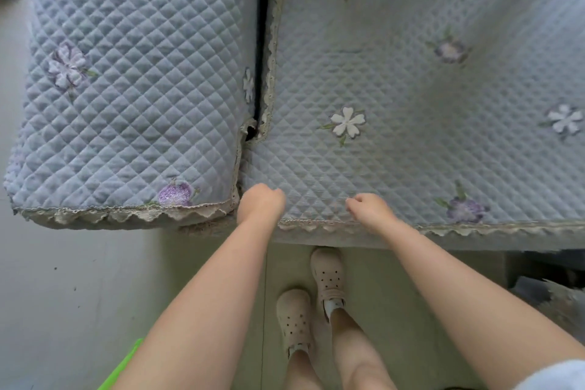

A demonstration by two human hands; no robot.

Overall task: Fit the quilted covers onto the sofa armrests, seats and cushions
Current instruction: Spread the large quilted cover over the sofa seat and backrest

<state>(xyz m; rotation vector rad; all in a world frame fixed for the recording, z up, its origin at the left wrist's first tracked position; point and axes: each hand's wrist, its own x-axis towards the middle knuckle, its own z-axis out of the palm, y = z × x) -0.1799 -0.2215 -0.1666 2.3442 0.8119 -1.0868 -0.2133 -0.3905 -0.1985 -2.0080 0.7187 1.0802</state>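
Armrest cover (133,98), dark gap (262,41), seat cover (411,89)

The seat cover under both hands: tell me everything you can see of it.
The seat cover is pale blue-grey fabric quilted in diamonds, with white and purple embroidered flowers and a scalloped lace trim along its front and left edges. It lies flat over the seat. The left hand and right hand rest on it near the front edge. A dark gap separates it from the armrest cover.
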